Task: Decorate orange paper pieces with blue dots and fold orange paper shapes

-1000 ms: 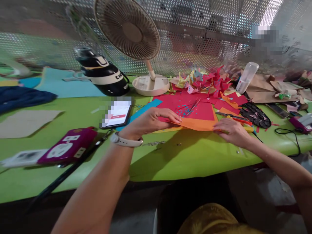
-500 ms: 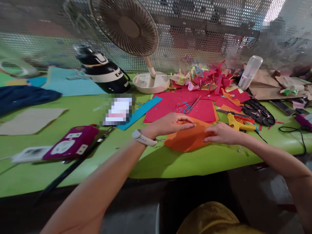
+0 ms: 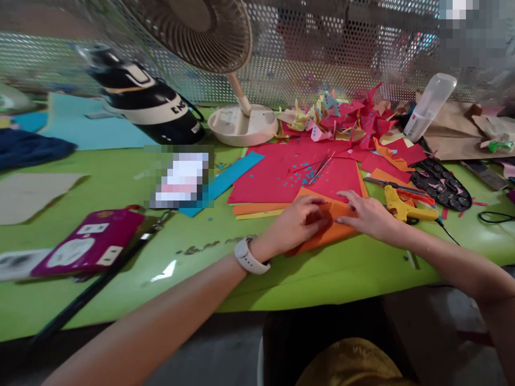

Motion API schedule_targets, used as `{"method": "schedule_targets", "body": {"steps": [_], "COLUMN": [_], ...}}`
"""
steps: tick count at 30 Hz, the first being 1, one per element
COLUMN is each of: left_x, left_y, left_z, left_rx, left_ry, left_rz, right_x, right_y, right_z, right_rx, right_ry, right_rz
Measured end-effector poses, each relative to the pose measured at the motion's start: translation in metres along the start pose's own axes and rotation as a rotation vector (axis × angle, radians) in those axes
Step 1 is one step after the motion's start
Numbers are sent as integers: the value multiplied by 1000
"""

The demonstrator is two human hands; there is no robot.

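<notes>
A sheet of orange paper (image 3: 336, 236) is between my two hands, close to the table's front side. My left hand (image 3: 300, 222), with a white watch (image 3: 249, 256) on the wrist, has its fingers curled and closed on the paper's left part. From the right, my right hand (image 3: 370, 217) grips the same sheet, thumb low and fingers along the upper side. Both hands cover portions of the paper. Just behind lies a stack of red sheets (image 3: 265, 174) with small blue bits and tweezers (image 3: 322, 167) on it.
A yellow glue gun (image 3: 408, 206) lies right of my right hand. Folded paper pieces (image 3: 350, 118), a clear bottle (image 3: 430, 107), a fan (image 3: 241, 126) and a black flask (image 3: 148, 107) stand behind. Leftward are a phone (image 3: 183, 179), a blue strip (image 3: 237, 174) and a purple case (image 3: 90, 241).
My left hand has curled its fingers, and both hands have drawn closer together over the orange paper. The view has shifted, so the fan and flask appear further left.
</notes>
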State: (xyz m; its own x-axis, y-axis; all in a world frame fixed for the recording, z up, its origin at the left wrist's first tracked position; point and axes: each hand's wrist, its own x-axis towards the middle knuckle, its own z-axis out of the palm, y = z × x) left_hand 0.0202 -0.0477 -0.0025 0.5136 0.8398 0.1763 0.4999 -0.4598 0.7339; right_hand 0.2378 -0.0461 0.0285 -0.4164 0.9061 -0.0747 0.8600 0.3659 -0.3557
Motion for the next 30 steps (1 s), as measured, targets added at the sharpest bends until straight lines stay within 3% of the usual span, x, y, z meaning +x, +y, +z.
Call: {"method": "schedule_targets", "body": {"steps": [2,5,9,16,24,30], "left_x": [-1,0,0,-2,-3,-5], "left_y": [-2,-4,-3,-2,-3,-3], "left_z": [3,4,2,-1,-4,-7], "left_rx": [-10,-11,42,162,185,187], "left_ry": [16,55,67,87,123,129], "left_rz": [5,24,18,-30,-28,-58], "right_x": [-5,-17,-37,-41,-44,-48], "right_y": [1,1,-3,2,2,3], "right_z": [-4,-10,-5,21,24,30], "right_rx": [-23,-112,-259,-307,-316,-276], "right_ry": [67,140,-52,-83,79,57], "right_rz": [-58,-257,-479,-516,-582,-614]}}
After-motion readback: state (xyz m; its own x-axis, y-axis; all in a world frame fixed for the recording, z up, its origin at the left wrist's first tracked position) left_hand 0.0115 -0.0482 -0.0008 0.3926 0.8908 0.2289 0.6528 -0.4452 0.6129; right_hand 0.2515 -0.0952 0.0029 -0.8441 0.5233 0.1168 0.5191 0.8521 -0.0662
